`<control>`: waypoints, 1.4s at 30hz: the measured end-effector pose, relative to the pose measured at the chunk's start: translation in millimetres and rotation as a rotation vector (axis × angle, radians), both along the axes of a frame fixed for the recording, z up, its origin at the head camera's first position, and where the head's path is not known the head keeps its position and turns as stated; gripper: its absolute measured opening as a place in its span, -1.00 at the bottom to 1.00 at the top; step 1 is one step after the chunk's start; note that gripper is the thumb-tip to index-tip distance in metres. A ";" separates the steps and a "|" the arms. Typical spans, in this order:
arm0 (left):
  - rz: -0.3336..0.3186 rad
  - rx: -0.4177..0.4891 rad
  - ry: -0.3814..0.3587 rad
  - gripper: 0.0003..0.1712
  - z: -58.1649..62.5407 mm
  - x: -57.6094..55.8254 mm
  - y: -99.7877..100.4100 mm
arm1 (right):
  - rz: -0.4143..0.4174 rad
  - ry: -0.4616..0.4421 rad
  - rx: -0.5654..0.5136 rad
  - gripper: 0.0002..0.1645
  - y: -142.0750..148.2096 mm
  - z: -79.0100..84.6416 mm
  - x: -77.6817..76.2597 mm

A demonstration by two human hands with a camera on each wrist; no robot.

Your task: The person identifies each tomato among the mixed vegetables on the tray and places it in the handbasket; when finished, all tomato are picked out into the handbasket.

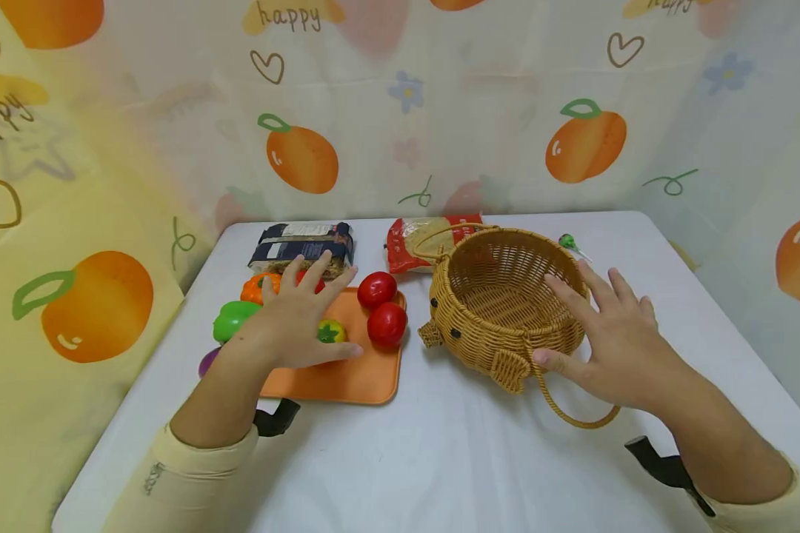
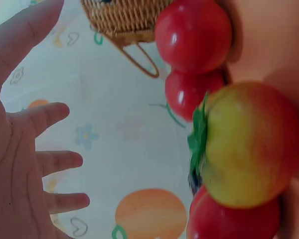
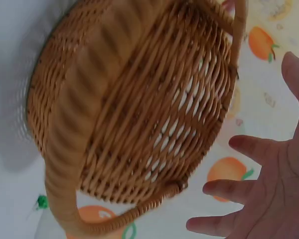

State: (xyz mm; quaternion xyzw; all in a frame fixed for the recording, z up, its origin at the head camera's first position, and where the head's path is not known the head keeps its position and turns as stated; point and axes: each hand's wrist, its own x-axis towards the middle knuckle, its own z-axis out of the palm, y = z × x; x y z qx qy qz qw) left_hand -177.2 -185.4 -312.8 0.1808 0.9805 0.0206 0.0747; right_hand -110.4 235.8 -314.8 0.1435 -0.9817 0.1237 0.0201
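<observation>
My left hand (image 1: 290, 322) hovers over an orange tray (image 1: 367, 385) with its fingers spread, holding nothing. Below it, partly hidden, lies a yellow-and-red tomato-like piece (image 2: 254, 144) with a green leafy top. Two shiny red round fruits (image 1: 387, 326) sit at the tray's right side, and another red one (image 2: 234, 219) shows in the left wrist view. Fingers spread and nothing in them, my right hand (image 1: 616, 344) is above the right side of a wicker basket (image 1: 483, 344). This basket has an animal face with a snout, and one handle (image 3: 70, 114) hangs toward me.
Left of the tray are an orange pepper (image 1: 256, 289), a green pepper (image 1: 233, 320) and a purple piece (image 1: 208, 361), partly covered by the left arm. A dark package (image 1: 300, 246) and a red package (image 1: 407, 248) lie at the back. Behind the basket is a small green-topped item (image 1: 567, 241).
</observation>
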 end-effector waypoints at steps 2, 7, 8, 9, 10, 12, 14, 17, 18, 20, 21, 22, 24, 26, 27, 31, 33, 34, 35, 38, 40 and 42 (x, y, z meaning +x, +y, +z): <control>-0.015 0.011 -0.018 0.34 -1.5 -0.3 5.3 | 0.022 0.008 -0.008 0.24 -5.9 -3.1 2.4; -0.074 0.028 -0.032 0.24 -6.8 -2.2 19.2 | 0.070 0.065 -0.034 0.18 -16.3 -9.6 7.0; -0.087 0.029 -0.033 0.23 -8.3 -3.0 22.4 | 0.078 0.082 -0.041 0.16 -17.3 -11.0 7.8; -0.101 0.033 -0.037 0.21 -10.2 -3.8 25.2 | 0.085 0.096 -0.048 0.13 -18.1 -12.5 8.5; -0.113 0.037 -0.044 0.19 -12.3 -4.9 28.1 | 0.091 0.115 -0.054 0.09 -18.8 -14.4 9.2; -0.130 0.048 -0.067 0.15 -16.8 -7.2 33.5 | 0.098 0.142 -0.068 0.04 -19.9 -18.0 10.7; -0.153 0.056 -0.085 0.11 -20.3 -10.1 39.0 | 0.106 0.172 -0.082 -0.02 -20.3 -21.9 12.1; -0.180 0.061 -0.116 0.04 -26.1 -14.4 46.1 | 0.128 0.224 -0.119 -0.11 -20.5 -28.2 12.6; -0.190 0.058 -0.125 0.01 -27.8 -15.5 48.3 | 0.135 0.242 -0.129 -0.14 -20.3 -30.1 12.7; -0.205 0.048 -0.138 -0.04 -31.0 -17.5 52.4 | 0.151 0.281 -0.151 -0.19 -19.7 -33.3 12.6; -0.212 0.043 -0.142 -0.06 -32.2 -18.4 54.3 | 0.157 0.300 -0.162 -0.21 -19.3 -34.7 12.7; -0.219 0.038 -0.146 -0.09 -33.3 -19.1 56.1 | 0.159 0.318 -0.169 -0.22 -18.8 -36.0 12.8; -0.230 0.031 -0.151 -0.13 -34.9 -20.3 59.3 | 0.162 0.352 -0.184 -0.23 -18.0 -38.3 13.3; -0.238 0.029 -0.151 -0.17 -36.3 -21.7 61.7 | 0.169 0.389 -0.204 -0.25 -17.1 -40.8 13.4; -0.239 0.028 -0.154 -0.18 -36.9 -22.4 62.5 | 0.173 0.405 -0.215 -0.26 -16.7 -42.1 13.3; -0.242 0.024 -0.146 -0.25 -40.1 -24.6 63.6 | 0.191 0.474 -0.262 -0.23 -16.2 -46.6 12.4; -0.249 0.025 -0.136 -0.27 -42.0 -25.7 63.7 | 0.194 0.497 -0.281 -0.14 -16.2 -48.3 11.8; -0.253 0.029 -0.132 -0.27 -43.1 -26.6 63.5 | 0.195 0.507 -0.288 -0.09 -16.3 -48.9 11.6; -0.255 0.036 -0.131 -0.28 -44.2 -27.3 63.2 | 0.195 0.512 -0.292 -0.06 -16.4 -49.1 11.4; -0.252 0.061 -0.134 -0.28 -47.1 -29.7 62.0 | 0.186 0.510 -0.295 -0.15 -15.5 -48.7 11.0; -0.249 0.080 -0.139 -0.29 -49.1 -31.5 60.8 | 0.175 0.500 -0.290 -0.27 -15.1 -47.5 11.1; -0.251 0.095 -0.138 -0.30 -50.5 -32.9 59.6 | 0.163 0.485 -0.283 -0.36 -14.6 -46.5 11.4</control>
